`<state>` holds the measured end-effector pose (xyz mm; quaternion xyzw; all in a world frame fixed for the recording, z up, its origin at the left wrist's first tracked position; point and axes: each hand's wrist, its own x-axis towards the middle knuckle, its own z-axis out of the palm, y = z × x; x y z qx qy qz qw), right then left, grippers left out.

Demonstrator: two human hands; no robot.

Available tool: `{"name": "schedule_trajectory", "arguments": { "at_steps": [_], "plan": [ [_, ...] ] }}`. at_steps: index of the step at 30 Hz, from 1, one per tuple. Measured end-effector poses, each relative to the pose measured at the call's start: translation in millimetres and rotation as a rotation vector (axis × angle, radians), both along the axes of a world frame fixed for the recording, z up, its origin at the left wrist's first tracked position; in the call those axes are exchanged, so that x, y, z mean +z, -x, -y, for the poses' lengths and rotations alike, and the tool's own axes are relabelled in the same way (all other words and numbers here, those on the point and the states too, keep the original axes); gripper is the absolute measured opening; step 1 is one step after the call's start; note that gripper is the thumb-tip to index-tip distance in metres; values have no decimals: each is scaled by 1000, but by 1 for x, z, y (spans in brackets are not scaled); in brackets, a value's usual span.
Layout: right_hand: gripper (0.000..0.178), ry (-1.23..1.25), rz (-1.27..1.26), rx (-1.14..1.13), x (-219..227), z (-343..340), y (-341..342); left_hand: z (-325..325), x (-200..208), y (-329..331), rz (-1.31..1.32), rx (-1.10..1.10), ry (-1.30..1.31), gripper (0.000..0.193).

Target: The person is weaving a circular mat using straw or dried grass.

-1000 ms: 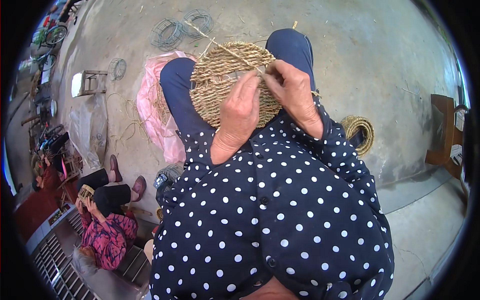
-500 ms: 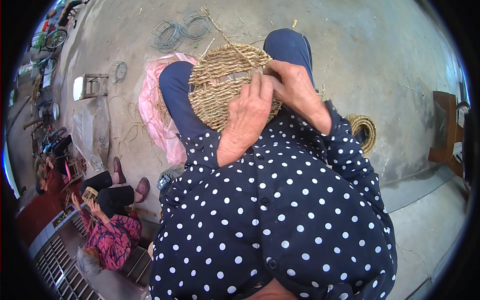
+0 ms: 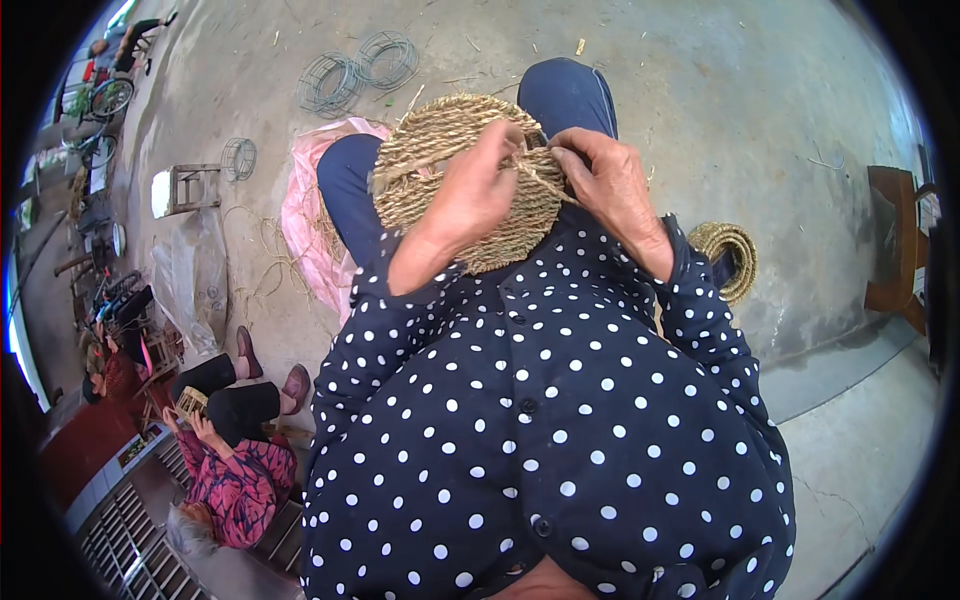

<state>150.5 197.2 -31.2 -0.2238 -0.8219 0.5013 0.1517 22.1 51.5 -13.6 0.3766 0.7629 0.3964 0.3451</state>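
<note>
**Coiled straw disc being worked on the lap**

While resting on the knees, a round woven mat of coarse, twisted straw rope is lying against dark trousers. The left hand is closing its fingers over the mat's centre; the right hand is pinching a thin straw strand at the rim. A coiled rope bundle is sitting on smooth concrete beside pink sheeting.

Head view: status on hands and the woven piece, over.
Left hand gripping round woven straw mat on lap. Right hand pinching loose straw strand at mat's edge. Nothing between hands; coiled straw rope lies apart on the floor.
</note>
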Motion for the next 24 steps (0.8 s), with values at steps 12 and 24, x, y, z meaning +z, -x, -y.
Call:
{"name": "schedule_trajectory", "arguments": {
  "at_steps": [12,24],
  "plan": [
    [16,-38,-49,-10,-12,-12,9,-7,-13,-41,-820,57,-53,33],
    [26,12,47,53,-19,-16,15,-16,-5,-31,490,239,-88,46]
  ]
}}
